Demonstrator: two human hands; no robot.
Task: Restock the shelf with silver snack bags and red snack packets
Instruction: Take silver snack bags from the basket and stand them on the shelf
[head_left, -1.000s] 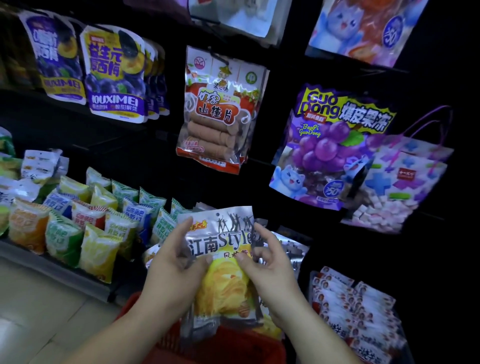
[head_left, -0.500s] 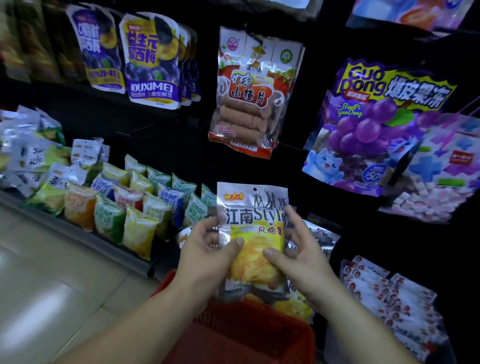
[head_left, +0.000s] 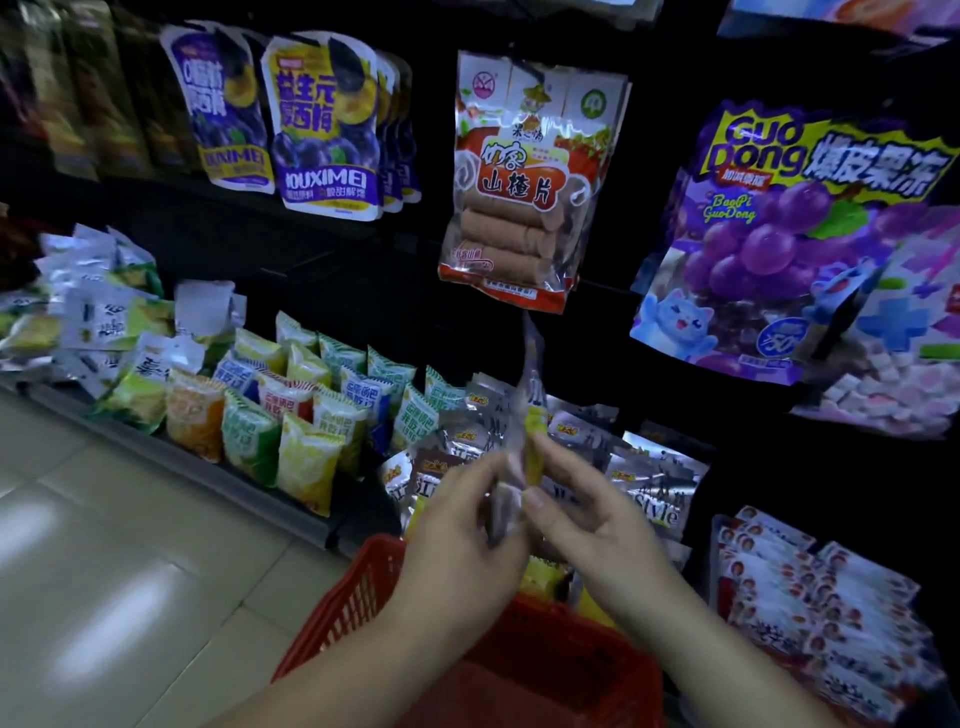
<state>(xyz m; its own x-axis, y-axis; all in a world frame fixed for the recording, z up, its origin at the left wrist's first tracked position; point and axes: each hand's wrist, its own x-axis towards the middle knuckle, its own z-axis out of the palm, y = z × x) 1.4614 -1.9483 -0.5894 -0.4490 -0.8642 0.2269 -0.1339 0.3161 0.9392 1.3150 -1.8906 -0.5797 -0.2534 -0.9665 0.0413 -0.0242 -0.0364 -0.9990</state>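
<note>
The silver snack bag (head_left: 534, 415) has turned edge-on to me since a moment ago. My left hand (head_left: 462, 530) and right hand (head_left: 597, 525) both pinch it upright above the red basket (head_left: 332, 613).

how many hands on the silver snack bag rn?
2. Left hand grips the silver snack bag from the left, right hand pinches it from the right, both above the red basket. Fingers are blurred.
</note>
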